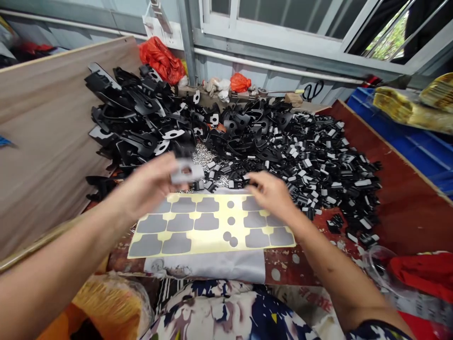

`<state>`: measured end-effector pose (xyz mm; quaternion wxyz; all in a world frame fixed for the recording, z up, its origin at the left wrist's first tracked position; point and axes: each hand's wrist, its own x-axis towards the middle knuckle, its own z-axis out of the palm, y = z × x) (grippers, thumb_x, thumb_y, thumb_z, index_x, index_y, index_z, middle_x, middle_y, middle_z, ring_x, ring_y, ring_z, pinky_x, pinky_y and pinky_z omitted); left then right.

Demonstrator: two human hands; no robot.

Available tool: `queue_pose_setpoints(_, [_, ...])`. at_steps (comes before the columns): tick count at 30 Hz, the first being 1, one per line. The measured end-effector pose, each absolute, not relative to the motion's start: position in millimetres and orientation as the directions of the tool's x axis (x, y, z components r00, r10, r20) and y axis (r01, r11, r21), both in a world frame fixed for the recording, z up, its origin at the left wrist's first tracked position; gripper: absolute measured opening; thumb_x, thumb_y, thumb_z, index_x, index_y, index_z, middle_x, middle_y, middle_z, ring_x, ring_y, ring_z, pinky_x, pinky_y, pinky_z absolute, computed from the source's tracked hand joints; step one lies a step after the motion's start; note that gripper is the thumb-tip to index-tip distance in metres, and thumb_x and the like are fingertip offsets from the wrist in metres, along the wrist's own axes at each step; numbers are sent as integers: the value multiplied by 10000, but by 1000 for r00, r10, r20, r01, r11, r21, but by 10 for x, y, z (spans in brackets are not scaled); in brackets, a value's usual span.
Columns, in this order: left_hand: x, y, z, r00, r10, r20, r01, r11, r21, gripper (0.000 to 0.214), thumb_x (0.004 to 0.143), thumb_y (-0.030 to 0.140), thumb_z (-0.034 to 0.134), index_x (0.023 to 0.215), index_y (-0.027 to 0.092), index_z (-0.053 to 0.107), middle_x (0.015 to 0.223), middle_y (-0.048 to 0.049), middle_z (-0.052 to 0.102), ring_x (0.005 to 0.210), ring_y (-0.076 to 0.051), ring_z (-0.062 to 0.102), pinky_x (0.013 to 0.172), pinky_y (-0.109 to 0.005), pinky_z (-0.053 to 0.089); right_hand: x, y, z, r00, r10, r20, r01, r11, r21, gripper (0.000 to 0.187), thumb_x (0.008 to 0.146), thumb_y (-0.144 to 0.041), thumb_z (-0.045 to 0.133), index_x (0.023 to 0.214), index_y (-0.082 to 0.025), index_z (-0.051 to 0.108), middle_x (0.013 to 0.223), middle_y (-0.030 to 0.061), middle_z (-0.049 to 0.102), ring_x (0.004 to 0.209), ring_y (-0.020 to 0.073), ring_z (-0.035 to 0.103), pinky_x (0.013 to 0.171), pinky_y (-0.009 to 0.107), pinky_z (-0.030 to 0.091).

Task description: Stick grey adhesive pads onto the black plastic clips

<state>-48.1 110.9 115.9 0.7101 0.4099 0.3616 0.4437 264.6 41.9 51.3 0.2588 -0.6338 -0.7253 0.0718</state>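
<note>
My left hand [152, 184], blurred by motion, grips a black plastic part with a grey pad [196, 173] on its face; the pad has a hole in it. It is held above the far left of a yellow backing sheet [214, 238] that carries rows of grey die-cut stickers [206, 221] and a few round ones. My right hand [271, 191] is over the sheet's far right corner, at the near edge of a heap of small black clips [304, 163]. Its fingertips are drawn together; whatever they hold is too small to name.
Larger black plastic parts [141, 104] are heaped at the back left. Small shiny metal pieces [203, 156] lie between the heaps. A wooden board [53, 108] borders the left side, a red-brown board [389, 170] the right. A clear plastic cup [378, 264] is at the near right.
</note>
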Motion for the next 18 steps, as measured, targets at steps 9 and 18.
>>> queue_pose_setpoints(9, [-388, 879, 798, 528, 775, -347, -150, 487, 860, 470, 863, 284, 822, 1279, 142, 656, 988, -118, 771, 864, -219, 724, 855, -373, 605, 3587, 1256, 840, 211, 852, 479, 976, -208, -62, 332, 966, -156, 520, 1182, -117, 769, 1075, 189, 720, 1031, 321, 613, 893, 426, 481])
queue_pose_setpoints(18, [-84, 417, 324, 819, 500, -283, -174, 685, 707, 616, 789, 281, 880, 1351, 254, 630, 970, -81, 717, 819, -244, 727, 612, -323, 609, 1995, 126, 313, -374, 738, 562, 649, 641, -410, 364, 1046, -243, 529, 1350, -316, 715, 1110, 70, 761, 1060, 250, 696, 943, 420, 581])
